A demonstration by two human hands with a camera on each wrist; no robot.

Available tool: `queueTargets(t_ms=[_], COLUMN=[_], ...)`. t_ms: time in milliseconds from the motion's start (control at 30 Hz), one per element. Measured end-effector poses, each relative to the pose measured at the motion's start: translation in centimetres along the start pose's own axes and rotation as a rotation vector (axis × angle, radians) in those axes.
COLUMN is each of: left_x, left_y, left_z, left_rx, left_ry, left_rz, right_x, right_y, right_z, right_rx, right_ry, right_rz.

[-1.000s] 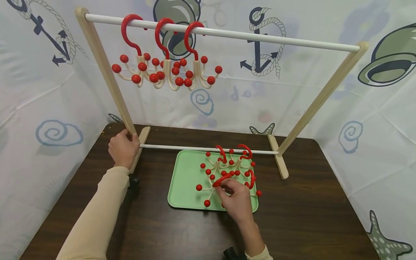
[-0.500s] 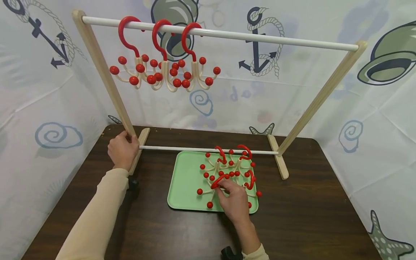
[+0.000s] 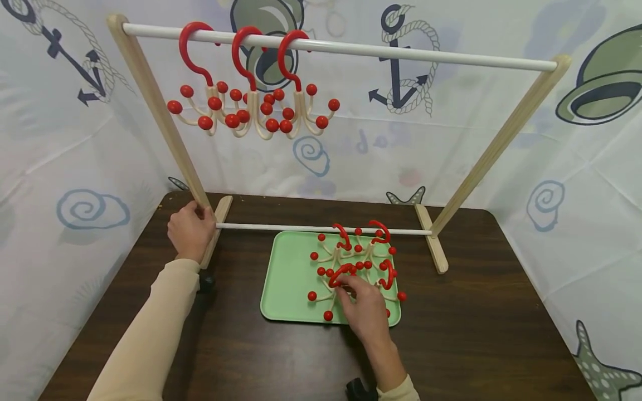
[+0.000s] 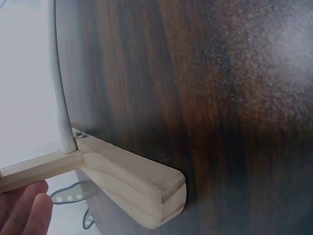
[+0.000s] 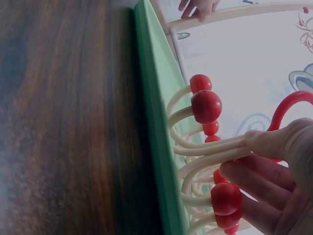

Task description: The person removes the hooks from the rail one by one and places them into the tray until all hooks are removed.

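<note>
My right hand [image 3: 368, 309] pinches the cream stem of a hook hanger [image 5: 210, 152], just below its red hook [image 3: 341, 274]. Its curved cream prongs end in red balls and hang low over the green tray [image 3: 286, 278]; whether they touch it I cannot tell. More such hangers lie on the tray, among them one at the back [image 3: 371, 250]. My left hand [image 3: 191, 229] grips the left wooden upright [image 3: 165, 125] of a rack near its foot [image 4: 132, 181]. Three hangers hang from the rack's top rod [image 3: 401, 53], one being the rightmost [image 3: 301, 108].
The rack's right upright [image 3: 501, 145] and its foot [image 3: 438, 253] stand beyond the tray. A thin lower rod [image 3: 261, 227] runs low along the tray's back edge. Printed cloth [image 3: 451, 150] surrounds the dark wooden table [image 3: 481, 317].
The hanger in my right hand has turned a little, its hook and red balls shifting slightly. My left hand keeps its grip on the upright. The head view has shifted a little.
</note>
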State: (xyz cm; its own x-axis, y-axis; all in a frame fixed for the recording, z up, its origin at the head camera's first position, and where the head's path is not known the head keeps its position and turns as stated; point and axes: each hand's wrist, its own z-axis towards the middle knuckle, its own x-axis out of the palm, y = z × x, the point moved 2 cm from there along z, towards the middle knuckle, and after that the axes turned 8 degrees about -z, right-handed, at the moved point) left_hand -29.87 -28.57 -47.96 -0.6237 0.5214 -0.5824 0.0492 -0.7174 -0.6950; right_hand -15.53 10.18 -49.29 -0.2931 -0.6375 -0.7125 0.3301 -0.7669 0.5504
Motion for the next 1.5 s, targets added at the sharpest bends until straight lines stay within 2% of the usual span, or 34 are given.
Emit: queueTargets(t_ms=[233, 433, 600, 700, 767, 833, 933, 1033, 1133, 1233, 1333, 1500], left_x=[0.1, 0.1, -0.1, -0.1, 0.0, 0.2, 0.3, 0.2, 0.0, -0.1, -0.2, -0.3], left_y=[-0.3, -0.2, -0.5, -0.8, -0.7, -0.6, -0.3, -0.2, -0.2, -0.1, 0.1, 0.0], left_z=[0.4, 0.3, 0.3, 0.3, 0.2, 0.1, 0.2, 0.3, 0.3, 0.2, 0.0, -0.1], left_rx=[0.008, 0.003, 0.025, 0.036, 0.037, 0.031, 0.025, 0.030, 0.033, 0.024, 0.014, 0.017], left_ry=[-0.003, -0.014, -0.027, -0.030, -0.024, -0.020, -0.019, -0.029, -0.034, -0.022, -0.014, -0.013], left_rz=[-0.010, 0.009, -0.002, -0.015, -0.016, -0.018, -0.013, -0.013, -0.011, 0.000, 0.012, 0.007], right_x=[-0.5, -1.4, -3.9, -6.3, -8.1, -10.0, -12.3, -13.9, -15.2, -16.2, -17.2, -17.7], right_y=[0.2, 0.7, 1.7, 2.6, 3.6, 4.7, 6.7, 8.8, 10.7, 12.3, 13.7, 15.6], right_z=[0.3, 0.2, 0.3, 1.0, 1.7, 2.8, 4.7, 7.1, 9.9, 13.0, 16.0, 20.7], right_rx=[0.014, 0.012, 0.065, 0.079, 0.058, -0.007, -0.171, -0.335, -0.433, -0.480, -0.489, -0.420], right_ry=[0.011, 0.053, 0.099, 0.137, 0.137, 0.111, 0.038, -0.038, -0.089, -0.102, -0.096, -0.037], right_rz=[-0.028, -0.069, -0.078, -0.093, -0.091, -0.090, -0.069, -0.073, -0.118, -0.164, -0.185, -0.198])
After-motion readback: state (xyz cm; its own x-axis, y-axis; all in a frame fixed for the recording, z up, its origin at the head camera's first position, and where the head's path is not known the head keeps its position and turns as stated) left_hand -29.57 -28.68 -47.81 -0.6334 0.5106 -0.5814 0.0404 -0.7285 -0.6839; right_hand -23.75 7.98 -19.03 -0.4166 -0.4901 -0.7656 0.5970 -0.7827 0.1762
